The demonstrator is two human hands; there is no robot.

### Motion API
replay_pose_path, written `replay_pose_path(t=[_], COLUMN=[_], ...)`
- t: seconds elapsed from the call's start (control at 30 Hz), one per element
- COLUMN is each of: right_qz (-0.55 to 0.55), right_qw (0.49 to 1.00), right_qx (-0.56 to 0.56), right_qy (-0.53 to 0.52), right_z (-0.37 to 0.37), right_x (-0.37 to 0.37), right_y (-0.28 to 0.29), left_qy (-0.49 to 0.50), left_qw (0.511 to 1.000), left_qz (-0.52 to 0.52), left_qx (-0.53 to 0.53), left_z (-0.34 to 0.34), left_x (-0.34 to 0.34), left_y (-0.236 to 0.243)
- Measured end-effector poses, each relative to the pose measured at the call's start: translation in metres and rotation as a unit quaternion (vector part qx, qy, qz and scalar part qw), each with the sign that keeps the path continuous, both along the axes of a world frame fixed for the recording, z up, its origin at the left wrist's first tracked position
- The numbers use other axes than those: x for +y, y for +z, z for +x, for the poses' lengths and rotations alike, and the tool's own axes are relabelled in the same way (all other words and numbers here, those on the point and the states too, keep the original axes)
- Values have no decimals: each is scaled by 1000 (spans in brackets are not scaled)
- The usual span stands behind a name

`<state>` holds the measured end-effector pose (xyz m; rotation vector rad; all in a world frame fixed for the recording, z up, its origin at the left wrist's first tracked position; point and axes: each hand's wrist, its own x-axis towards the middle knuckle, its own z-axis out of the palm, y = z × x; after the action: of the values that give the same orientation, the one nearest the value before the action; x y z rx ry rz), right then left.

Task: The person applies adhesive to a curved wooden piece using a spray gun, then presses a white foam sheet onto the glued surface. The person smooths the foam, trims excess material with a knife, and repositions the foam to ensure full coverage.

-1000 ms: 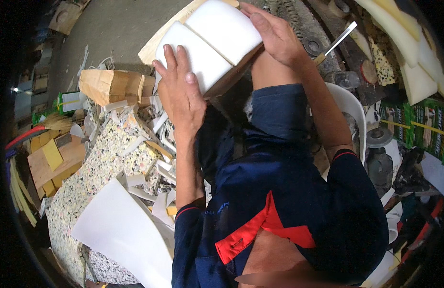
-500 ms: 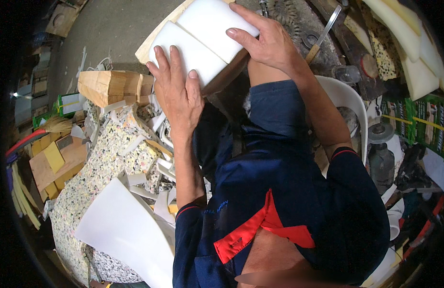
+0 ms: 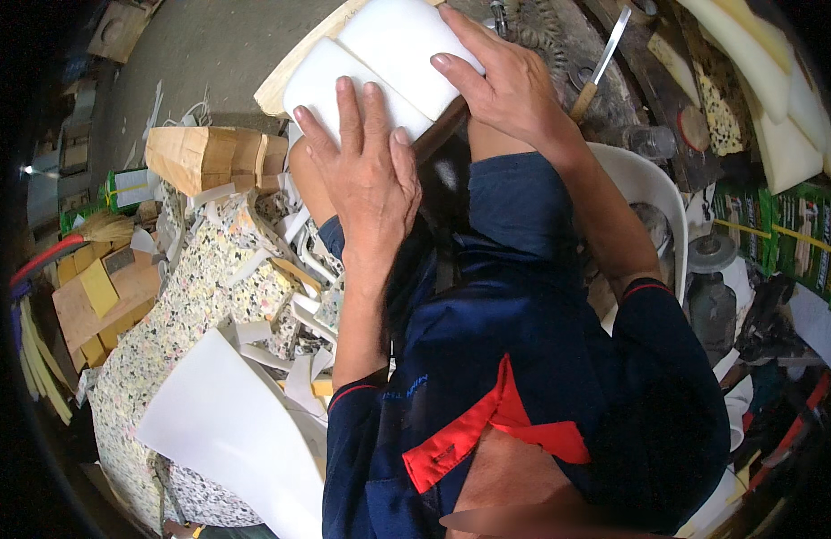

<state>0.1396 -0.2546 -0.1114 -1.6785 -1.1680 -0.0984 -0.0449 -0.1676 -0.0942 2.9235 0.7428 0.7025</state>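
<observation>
1. Head view: the left hand (image 3: 366, 180) lies flat and open, fingers spread, pressing down on the nearer white foam pad (image 3: 330, 81) at 12 o'clock
2. The right hand (image 3: 501, 85) is curled over the upper foam pad (image 3: 402, 36), fingers wrapped round its far edge, gripping it against the wooden board (image 3: 294, 67) underneath
3. Compared with a second ago, the left hand has slid up from the pad's lower edge to cover more of its face, and the right has come further over the top pad; it looks as if the foam is being pressed and seated onto the board, not lifted
4. Both pads sit side by side, touching, on the board, which rests above the person's knee (image 3: 514, 198)
5. At 1 o'clock a long metal blade with a wooden handle (image 3: 600, 63) lies just beside the right wrist
6. At 9 o'clock a brown paper-wrapped block (image 3: 209, 157) sits among speckled foam scraps (image 3: 191, 305); at 7 o'clock lies a white sheet (image 3: 227, 431)
</observation>
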Motion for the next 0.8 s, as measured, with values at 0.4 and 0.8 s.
replay_pose_path(t=[0.4, 0.8], right_qz=[-26, -12], right_qw=[993, 991], right_qx=[-115, -115], right_qy=[-19, 73], right_z=[-2, 20], right_x=[4, 21], right_y=[6, 34], left_qy=[23, 86], left_qw=[998, 989], left_qz=[1, -105], left_qx=[55, -52], left_z=[6, 22], left_x=[-13, 107], left_y=[14, 38])
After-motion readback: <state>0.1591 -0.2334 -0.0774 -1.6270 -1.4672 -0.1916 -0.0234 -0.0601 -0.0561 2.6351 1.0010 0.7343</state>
